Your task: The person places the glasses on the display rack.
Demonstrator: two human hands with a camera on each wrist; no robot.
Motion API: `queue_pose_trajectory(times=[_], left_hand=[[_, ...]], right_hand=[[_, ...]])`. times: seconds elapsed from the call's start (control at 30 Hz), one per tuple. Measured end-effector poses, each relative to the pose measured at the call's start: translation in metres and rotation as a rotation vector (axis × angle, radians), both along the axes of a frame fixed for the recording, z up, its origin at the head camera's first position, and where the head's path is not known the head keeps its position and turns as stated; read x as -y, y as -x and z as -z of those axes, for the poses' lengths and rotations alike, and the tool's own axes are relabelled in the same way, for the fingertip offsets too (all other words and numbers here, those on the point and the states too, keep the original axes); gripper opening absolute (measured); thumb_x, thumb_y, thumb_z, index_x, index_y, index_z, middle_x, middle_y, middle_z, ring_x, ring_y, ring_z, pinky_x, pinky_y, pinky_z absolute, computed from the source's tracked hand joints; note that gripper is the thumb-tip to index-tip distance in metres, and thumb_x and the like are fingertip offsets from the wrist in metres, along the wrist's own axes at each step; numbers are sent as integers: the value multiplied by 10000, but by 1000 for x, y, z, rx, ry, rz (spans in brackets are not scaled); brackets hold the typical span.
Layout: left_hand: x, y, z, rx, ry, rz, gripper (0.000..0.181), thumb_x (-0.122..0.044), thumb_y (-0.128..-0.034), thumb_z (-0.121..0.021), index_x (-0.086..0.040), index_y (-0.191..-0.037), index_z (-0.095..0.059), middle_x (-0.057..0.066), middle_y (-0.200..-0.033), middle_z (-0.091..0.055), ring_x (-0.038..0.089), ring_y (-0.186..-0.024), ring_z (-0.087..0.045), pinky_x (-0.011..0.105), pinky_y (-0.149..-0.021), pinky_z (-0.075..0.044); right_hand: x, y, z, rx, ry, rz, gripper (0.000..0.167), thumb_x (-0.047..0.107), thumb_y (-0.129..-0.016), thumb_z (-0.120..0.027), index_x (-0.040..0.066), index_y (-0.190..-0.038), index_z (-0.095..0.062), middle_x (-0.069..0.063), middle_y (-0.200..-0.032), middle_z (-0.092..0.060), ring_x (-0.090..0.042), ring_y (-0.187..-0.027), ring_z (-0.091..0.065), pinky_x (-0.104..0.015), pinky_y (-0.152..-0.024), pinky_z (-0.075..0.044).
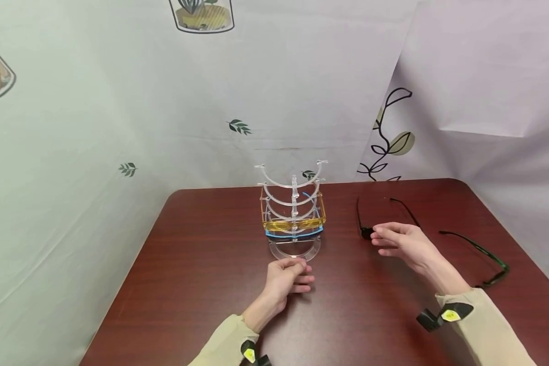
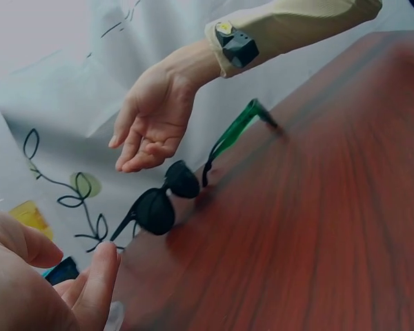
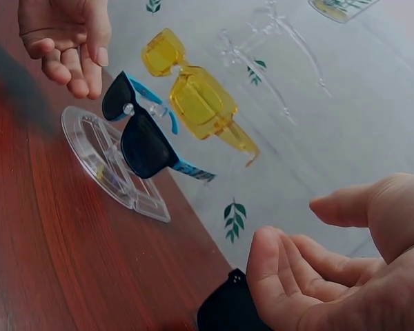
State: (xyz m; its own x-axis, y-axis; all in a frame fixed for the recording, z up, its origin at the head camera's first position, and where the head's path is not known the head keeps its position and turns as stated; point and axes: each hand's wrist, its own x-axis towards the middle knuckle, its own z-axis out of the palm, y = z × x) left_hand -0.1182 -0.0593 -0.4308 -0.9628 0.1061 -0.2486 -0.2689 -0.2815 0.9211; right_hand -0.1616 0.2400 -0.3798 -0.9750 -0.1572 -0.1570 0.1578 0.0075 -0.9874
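A clear plastic eyewear stand (image 1: 295, 195) with several curved tiers holds yellow sunglasses (image 3: 201, 103) and, just below them, blue sunglasses with dark lenses (image 3: 145, 141). My left hand (image 1: 284, 279) hovers by the front of the stand's base, thumb and fingers apart with nothing between them. Black sunglasses (image 2: 155, 210) stand on the table to the right of the stand, temples pointing back. My right hand (image 1: 404, 246) is close above their front, fingers loosely bent. In the right wrist view, a gap shows between its thumb and fingertips; part of the black lens (image 3: 228, 307) is hidden behind the hand.
Green-framed glasses (image 1: 502, 272) lie to the right, partly behind my right forearm. The dark red wooden table (image 1: 201, 269) meets a pale patterned cloth (image 1: 164, 101) at the back. The upper tiers of the stand carry no eyewear.
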Motion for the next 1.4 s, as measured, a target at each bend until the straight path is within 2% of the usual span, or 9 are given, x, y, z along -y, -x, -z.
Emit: queue_pose_trajectory(times=[0.1,0.2,0.6,0.8,0.97,1.1,1.23,1.4], left_hand=[[-10,-2,3,-1,-8,13,201,30,-929,-601,152,-1088,-610,253,-953,-706,216,-698,-722,324,-575,-609],[-18,-3,5,4,-16,17,193,33,-921,-606,147,-1077,-613,253,-950,-706,233,-707,-724,332,-577,-610],[-52,-3,8,25,-16,-12,103,65,-857,-635,57,-958,-656,166,-864,-709,196,-642,-704,313,-534,-600],[-69,-4,11,52,-16,13,105,62,-853,-646,44,-957,-647,166,-869,-706,221,-662,-712,323,-539,-603],[-83,-6,12,70,-18,28,117,68,-856,-642,46,-970,-637,167,-880,-705,252,-685,-720,343,-551,-607],[-94,-8,13,82,-12,20,131,60,-852,-662,46,-977,-626,168,-885,-711,291,-702,-726,353,-553,-608],[-105,-9,13,98,-8,12,147,54,-847,-692,49,-972,-615,176,-887,-715,334,-717,-726,359,-550,-608],[-116,-10,12,118,-15,6,163,69,-831,-701,49,-963,-608,175,-895,-720,363,-725,-724,371,-552,-608]], right_hand=[[-6,-3,1,1,35,5,81,84,-979,-646,89,-1023,-714,-53,-956,-721,-136,-854,-702,-323,-733,-609],[-12,-6,2,5,60,3,119,59,-978,-640,142,-984,-724,-35,-953,-724,-139,-858,-704,-324,-731,-610],[-33,-14,1,1,30,6,113,76,-986,-634,132,-1028,-723,-6,-950,-735,-141,-874,-710,-323,-735,-609],[-47,-17,0,2,3,16,133,117,-987,-646,66,-1093,-708,8,-971,-736,-152,-895,-715,-340,-746,-610],[-60,-19,-1,23,-59,41,213,191,-980,-669,61,-1148,-686,45,-997,-731,-133,-926,-710,-324,-759,-605],[-71,-19,1,21,-103,47,166,206,-990,-654,119,-1119,-712,48,-996,-732,-119,-926,-708,-303,-755,-603],[-81,-19,2,21,-106,35,111,168,-1001,-633,177,-1060,-726,26,-982,-734,-115,-906,-711,-301,-736,-605],[-95,-18,1,-10,-101,19,180,71,-1001,-609,197,-1024,-735,19,-957,-738,-110,-869,-714,-310,-697,-610]])
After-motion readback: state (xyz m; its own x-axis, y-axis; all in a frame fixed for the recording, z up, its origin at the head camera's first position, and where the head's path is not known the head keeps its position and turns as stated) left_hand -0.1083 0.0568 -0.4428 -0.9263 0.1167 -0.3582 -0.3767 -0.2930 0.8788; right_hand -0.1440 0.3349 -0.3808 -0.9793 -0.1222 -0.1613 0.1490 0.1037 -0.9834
